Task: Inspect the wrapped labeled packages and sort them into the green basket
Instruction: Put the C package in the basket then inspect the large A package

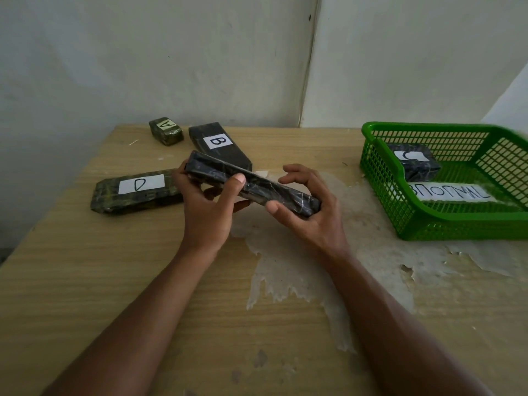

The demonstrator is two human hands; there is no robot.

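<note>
Above table [143, 281] | long dark marbled package [265, 187] | label unseen

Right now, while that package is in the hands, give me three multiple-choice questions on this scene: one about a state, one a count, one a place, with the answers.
1. How is the long dark package held?
A. by the left hand and the right hand together
B. by the right hand alone
C. it lies untouched

2. How many packages lie in the green basket?
A. none
B. one
C. three

3. Where is the package labelled D?
A. in the green basket
B. in the hands
C. on the table, left of the hands

Answers:
1 A: each hand grips one end of it.
2 B: only one wrapped package sits inside, beside a paper label.
3 C: it lies flat on the wood next to the left hand.
</note>
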